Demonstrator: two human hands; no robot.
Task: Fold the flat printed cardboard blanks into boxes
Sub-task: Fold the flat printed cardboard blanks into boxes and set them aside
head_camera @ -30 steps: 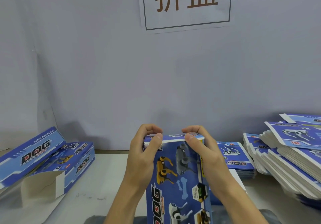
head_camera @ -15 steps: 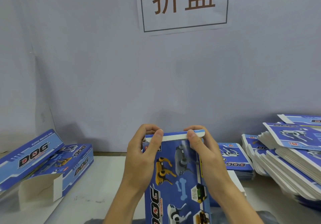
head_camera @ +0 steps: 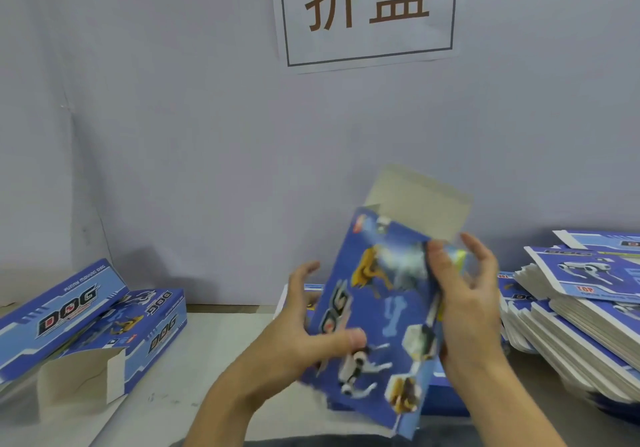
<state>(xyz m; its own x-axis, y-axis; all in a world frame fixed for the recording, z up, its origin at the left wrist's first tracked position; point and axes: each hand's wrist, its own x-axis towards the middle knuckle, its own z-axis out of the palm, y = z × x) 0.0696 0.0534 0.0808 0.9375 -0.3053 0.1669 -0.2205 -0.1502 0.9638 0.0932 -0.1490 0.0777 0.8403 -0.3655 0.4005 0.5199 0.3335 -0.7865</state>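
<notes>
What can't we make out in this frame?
- Held box, head view: print smeared by motion blur; bottom end state unreadable.
- Left hand: fingers hidden behind the box, only the thumb shows in front.
- Blank stack: cut off by the right edge, count unknowable.
- Folded boxes: partly cut off by the left edge.

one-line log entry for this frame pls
step: folding box | left hand: holds box | right hand: holds box | flap: open | blanks: stacked right

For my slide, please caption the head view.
Both hands, left and right, hold a blue printed box.
</notes>
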